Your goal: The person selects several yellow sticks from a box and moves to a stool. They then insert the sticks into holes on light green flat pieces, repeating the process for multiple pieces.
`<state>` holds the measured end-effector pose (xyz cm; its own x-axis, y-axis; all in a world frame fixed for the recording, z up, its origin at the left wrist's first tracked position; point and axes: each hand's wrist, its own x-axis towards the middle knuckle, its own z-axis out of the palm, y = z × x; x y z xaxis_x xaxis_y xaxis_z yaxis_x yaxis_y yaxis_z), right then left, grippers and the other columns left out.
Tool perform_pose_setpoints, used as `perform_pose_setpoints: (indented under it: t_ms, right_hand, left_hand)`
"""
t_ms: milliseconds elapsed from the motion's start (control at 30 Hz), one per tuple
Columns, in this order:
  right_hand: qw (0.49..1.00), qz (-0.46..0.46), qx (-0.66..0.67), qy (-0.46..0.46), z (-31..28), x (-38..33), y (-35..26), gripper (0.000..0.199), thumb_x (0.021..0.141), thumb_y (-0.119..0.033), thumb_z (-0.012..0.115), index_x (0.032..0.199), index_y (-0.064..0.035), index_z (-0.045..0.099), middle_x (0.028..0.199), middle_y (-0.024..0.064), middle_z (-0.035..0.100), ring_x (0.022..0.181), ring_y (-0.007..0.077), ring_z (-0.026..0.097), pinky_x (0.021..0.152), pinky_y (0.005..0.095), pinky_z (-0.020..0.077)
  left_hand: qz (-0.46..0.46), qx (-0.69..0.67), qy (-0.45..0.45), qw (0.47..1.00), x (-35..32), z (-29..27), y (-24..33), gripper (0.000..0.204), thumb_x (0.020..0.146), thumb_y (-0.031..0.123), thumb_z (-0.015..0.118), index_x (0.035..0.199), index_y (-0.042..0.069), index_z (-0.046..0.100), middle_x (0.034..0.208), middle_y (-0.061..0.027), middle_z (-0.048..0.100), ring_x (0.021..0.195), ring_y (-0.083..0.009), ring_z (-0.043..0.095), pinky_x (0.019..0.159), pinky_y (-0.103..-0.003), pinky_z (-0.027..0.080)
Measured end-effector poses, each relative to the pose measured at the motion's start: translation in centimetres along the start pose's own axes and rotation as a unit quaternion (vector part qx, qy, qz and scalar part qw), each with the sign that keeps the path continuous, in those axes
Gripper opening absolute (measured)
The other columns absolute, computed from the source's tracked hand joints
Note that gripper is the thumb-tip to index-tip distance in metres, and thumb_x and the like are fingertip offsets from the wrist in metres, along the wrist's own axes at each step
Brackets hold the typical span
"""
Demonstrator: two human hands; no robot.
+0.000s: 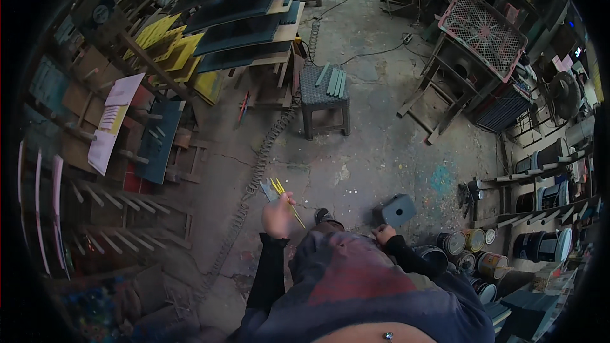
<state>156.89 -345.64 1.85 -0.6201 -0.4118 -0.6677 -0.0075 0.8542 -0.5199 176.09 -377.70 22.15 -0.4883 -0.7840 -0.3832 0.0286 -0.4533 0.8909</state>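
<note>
My left hand [277, 215] is raised in front of me and holds a small bunch of thin yellow sticks [286, 200] together with a flat grey piece [268, 190]. The sticks point up and away over the concrete floor. My right hand [384, 234] hangs lower at my side, fingers curled, close to a grey box with a round hole [398, 209] on the floor; whether it holds anything I cannot tell. Both arms wear dark long sleeves.
A coiled hose [264, 152] runs across the cracked floor. A stool [324, 98] carrying grey strips stands ahead. Racks of painted panels [235, 19] fill the left. Paint cans [467, 244] and shelves crowd the right, with a wooden stand [445, 89] behind.
</note>
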Motion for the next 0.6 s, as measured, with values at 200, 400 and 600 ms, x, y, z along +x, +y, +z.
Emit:
perform_pose_setpoints:
  t_ms: [200, 400, 600]
  right_hand:
    - [0.986, 0.021, 0.128, 0.109, -3.7, 6.5, -5.8, 0.037, 0.083, -0.033, 0.067, 0.084, 0.0038, 0.066, 0.075, 0.0151, 0.068, 0.068, 0.0261, 0.066, 0.068, 0.0402, 0.0513]
    - [0.961, 0.094, 0.26, 0.019, -4.3, 18.5, -6.9, 0.028, 0.088, -0.024, 0.063, 0.083, 0.0032, 0.064, 0.069, 0.0112, 0.065, 0.052, 0.0176, 0.06, 0.05, 0.0315, 0.0477]
    - [1.0, 0.003, 0.03, 0.004, -8.3, 34.5, -14.3, 0.029, 0.089, -0.027, 0.062, 0.089, 0.0016, 0.065, 0.067, 0.011, 0.066, 0.053, 0.0213, 0.064, 0.05, 0.0337, 0.051]
  left_hand:
    - [-0.001, 0.067, -0.034, 0.997, 9.0, 3.2, 5.4, 0.025, 0.098, 0.023, 0.052, 0.099, 0.0, 0.062, 0.075, -0.0038, 0.061, 0.047, -0.004, 0.04, 0.046, -0.022, 0.037]
    - [-0.056, 0.058, 0.04, 0.996, 14.5, 3.4, 5.3, 0.026, 0.097, 0.025, 0.054, 0.099, 0.001, 0.063, 0.075, -0.0039, 0.06, 0.048, -0.0048, 0.04, 0.045, -0.022, 0.037]
    - [-0.05, 0.033, 0.149, 0.987, 19.0, 5.9, 5.7, 0.026, 0.096, 0.025, 0.056, 0.098, 0.001, 0.065, 0.072, -0.0036, 0.061, 0.05, -0.0044, 0.043, 0.045, -0.021, 0.037]
